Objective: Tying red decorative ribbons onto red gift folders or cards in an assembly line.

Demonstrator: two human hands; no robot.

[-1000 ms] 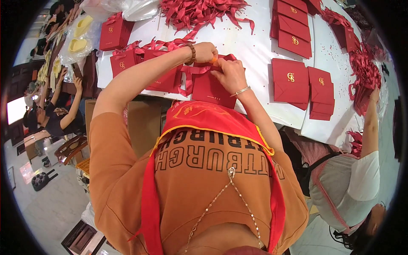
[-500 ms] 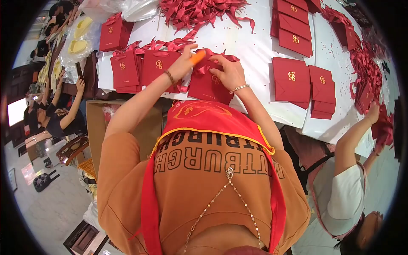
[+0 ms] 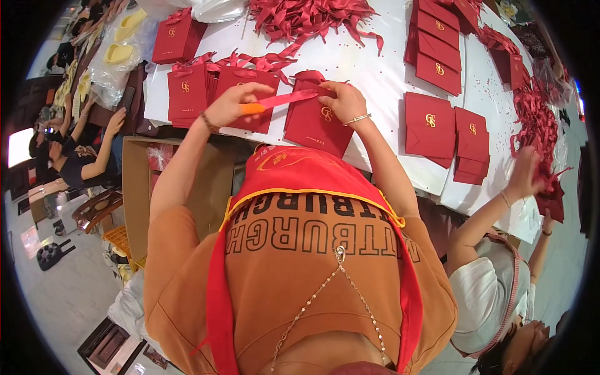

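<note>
Ribbon (image 3: 290, 98) in left grip (image 3: 230, 106), near red bag (image 3: 311, 124)

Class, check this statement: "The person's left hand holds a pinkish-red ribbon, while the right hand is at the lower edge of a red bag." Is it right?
Not quite. The right hand is at the upper part of the red bag, not its lower edge, as the head view shows. The left hand does hold the pinkish-red ribbon.
</note>
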